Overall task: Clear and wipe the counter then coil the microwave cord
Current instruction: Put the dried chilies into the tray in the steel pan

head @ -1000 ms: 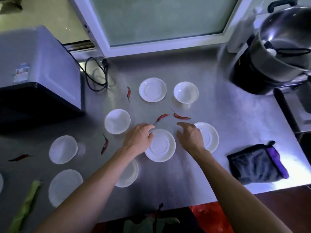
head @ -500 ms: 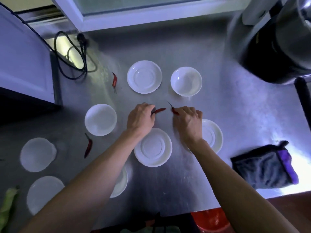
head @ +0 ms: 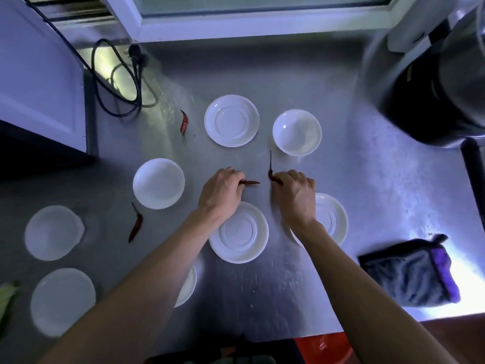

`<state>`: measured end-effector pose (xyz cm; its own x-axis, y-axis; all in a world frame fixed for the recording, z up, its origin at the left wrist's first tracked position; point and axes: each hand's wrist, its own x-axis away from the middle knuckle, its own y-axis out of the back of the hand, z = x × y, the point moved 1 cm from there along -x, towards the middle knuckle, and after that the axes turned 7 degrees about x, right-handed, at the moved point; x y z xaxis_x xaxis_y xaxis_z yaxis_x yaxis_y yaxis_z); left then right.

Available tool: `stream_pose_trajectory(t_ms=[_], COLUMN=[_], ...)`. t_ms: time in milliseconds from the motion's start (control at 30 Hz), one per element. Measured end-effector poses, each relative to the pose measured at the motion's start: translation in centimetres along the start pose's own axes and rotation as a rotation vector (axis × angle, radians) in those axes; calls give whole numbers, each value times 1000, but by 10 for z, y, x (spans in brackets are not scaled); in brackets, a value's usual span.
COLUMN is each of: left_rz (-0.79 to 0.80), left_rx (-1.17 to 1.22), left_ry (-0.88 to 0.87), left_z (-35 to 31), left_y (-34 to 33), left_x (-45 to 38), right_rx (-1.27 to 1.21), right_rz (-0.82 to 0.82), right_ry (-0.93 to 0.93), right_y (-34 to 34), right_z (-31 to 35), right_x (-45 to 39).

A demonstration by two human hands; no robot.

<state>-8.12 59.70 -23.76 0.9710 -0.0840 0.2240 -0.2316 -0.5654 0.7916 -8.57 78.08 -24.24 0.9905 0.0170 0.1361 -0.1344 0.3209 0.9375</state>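
Both hands now pinch wrinkled red chilies: left hand (head: 221, 194) one (head: 249, 182), right hand (head: 295, 197) another (head: 270, 172).

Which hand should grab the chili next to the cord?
Probably the left hand. That chili lies up and to the left, on its side of the counter, near the cord. The right hand is farther away. Both hands already pinch a chili, though.
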Motion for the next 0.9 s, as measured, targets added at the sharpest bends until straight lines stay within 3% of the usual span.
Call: stream_pose_trajectory(t_ms=[400, 700, 900], left_rz=[-150, -402, -459], left_rx=[86, 94, 98], left_ry=[18, 113, 169], left_z=[31, 112, 181], left_y=[70, 164, 197], left_x=[78, 189, 272], right_rx=[-107, -143, -117], right_rz=[-45, -40, -62], right_ry=[229, 485, 648], right_y=[16, 10, -4], right_z=[71, 205, 290], right_x=[33, 77, 140])
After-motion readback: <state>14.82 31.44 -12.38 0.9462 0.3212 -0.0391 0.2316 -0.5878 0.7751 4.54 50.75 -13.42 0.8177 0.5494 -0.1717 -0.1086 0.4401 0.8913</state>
